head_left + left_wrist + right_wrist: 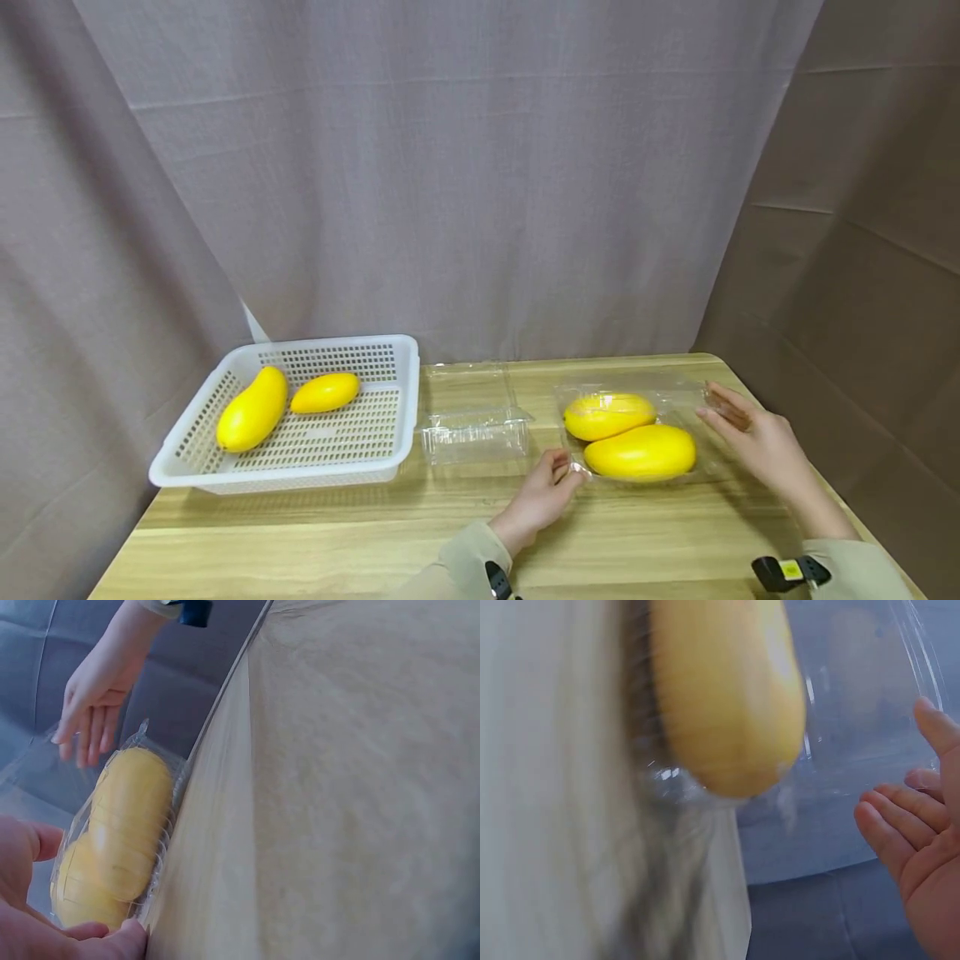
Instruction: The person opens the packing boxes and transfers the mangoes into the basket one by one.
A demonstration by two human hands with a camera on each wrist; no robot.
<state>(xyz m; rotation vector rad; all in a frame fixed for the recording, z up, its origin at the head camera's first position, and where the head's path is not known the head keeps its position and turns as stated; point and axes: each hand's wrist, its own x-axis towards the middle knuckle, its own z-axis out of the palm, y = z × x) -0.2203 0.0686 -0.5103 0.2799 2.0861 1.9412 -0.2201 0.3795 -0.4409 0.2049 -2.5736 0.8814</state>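
Two yellow mangoes lie side by side in a clear plastic clamshell container (573, 468) at the right of the table. The front mango (640, 453) is larger in view than the back mango (609, 417). My left hand (542, 493) grips the container's near left corner, fingers low at its edge in the left wrist view. The container's clear lid (855, 742) stands raised. My right hand (767, 442) pinches the lid's right edge between thumb and index finger, its other fingers extended in the right wrist view.
A white perforated basket (408, 400) stands on the left, with a large mango (253, 410) and a smaller mango (326, 392) inside. Between basket and hands sits another clear clamshell (476, 437) with its lid up. Grey curtains (480, 183) hang behind the wooden table (315, 533).
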